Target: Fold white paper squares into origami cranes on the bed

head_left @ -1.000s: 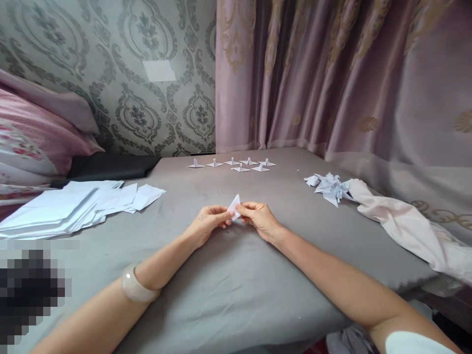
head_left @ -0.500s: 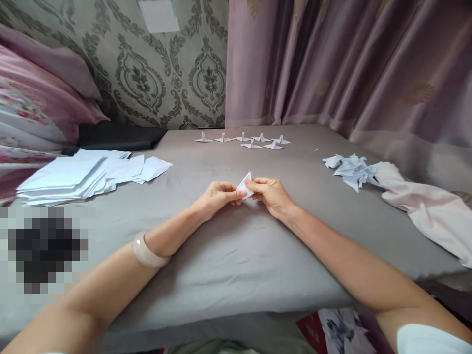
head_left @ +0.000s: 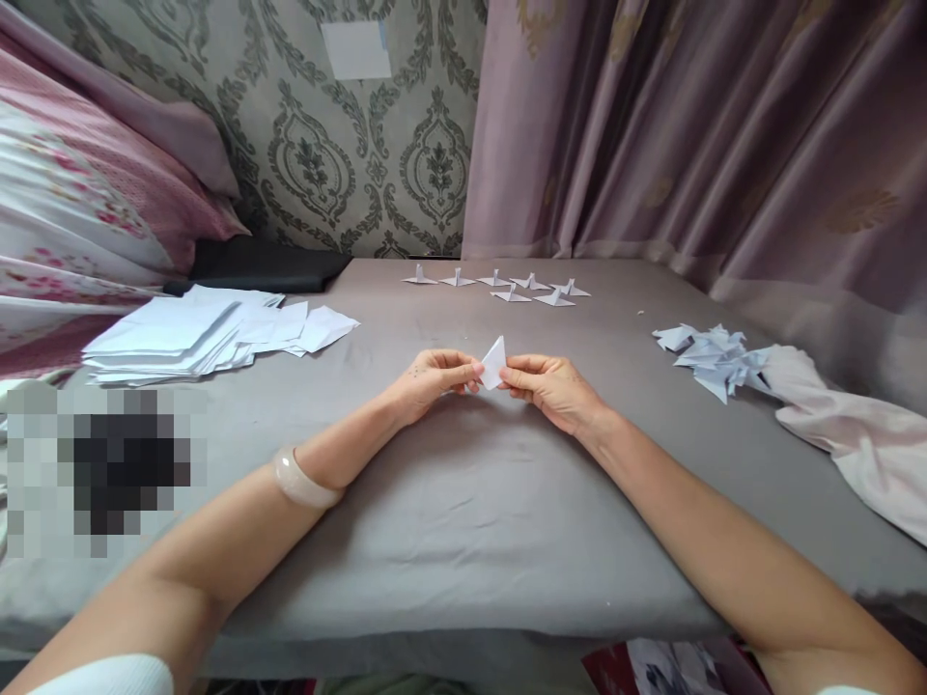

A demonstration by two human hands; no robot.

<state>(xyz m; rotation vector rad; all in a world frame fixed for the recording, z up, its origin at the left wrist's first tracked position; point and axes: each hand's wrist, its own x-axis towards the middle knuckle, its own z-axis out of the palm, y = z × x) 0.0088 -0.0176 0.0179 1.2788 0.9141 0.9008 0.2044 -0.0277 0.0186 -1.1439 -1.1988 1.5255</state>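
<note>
A small folded white paper (head_left: 493, 365), pointed at the top, is held up between my two hands over the grey cloth (head_left: 463, 541). My left hand (head_left: 440, 378) pinches its left edge with thumb and forefinger. On the other side, my right hand (head_left: 551, 388) grips the lower right edge, its fingers closed behind the paper. Beyond the hands, several folded paper pieces (head_left: 496, 278) with flat wings and an upright middle stand in two loose rows.
At left lies a stack of white paper sheets (head_left: 159, 333), with a black flat object (head_left: 267, 265) behind it. A heap of folded papers (head_left: 716, 355) sits at right beside a pale cloth (head_left: 847, 415). Purple curtains (head_left: 652, 125) hang at the back right.
The paper has turned to stand more upright. My right thumb has moved from its face down to the lower right edge. The whole view has shifted slightly.
</note>
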